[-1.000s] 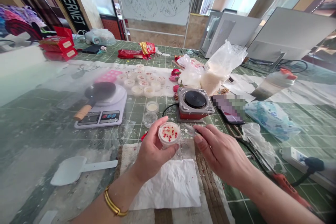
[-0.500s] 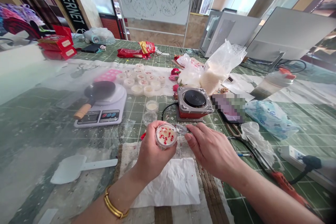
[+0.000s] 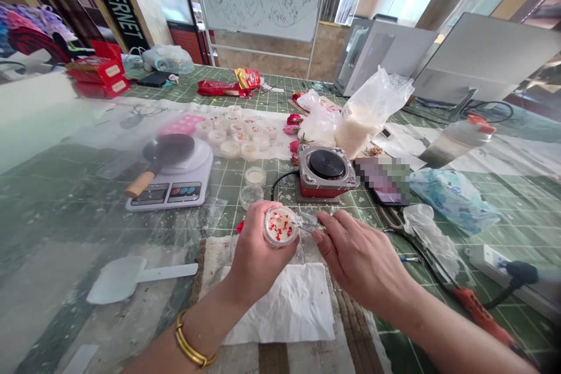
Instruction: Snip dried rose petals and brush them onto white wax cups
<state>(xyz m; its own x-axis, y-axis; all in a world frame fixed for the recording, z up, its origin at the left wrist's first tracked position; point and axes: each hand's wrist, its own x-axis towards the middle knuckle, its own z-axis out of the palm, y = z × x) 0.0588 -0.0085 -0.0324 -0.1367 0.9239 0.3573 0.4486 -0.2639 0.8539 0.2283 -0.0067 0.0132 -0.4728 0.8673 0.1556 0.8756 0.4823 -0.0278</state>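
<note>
Gripping red-flecked clear cup [image 3: 280, 228] in curled left fingers [image 3: 259, 213], pinching small blade [image 3: 309, 222] in right fingers [image 3: 332, 224]
Holds blade tip at cup's rim, too fine to tell whether touching; works over striped towel [image 3: 350, 315], near white tissue [image 3: 284, 304], with hot plate [image 3: 326, 169] just beyond, kitchen scale [image 3: 166, 194] bearing small pan [image 3: 169, 150] off left, more cups [image 3: 240, 137] farther back on bench [image 3: 228, 184]

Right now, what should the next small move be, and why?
Probably a light scrape along the rim of the small, clear, round cup of red-flecked cream filling: the right hand holds a flat greyish blade with its tip at that rim, while the left hand grips the cup.
</note>
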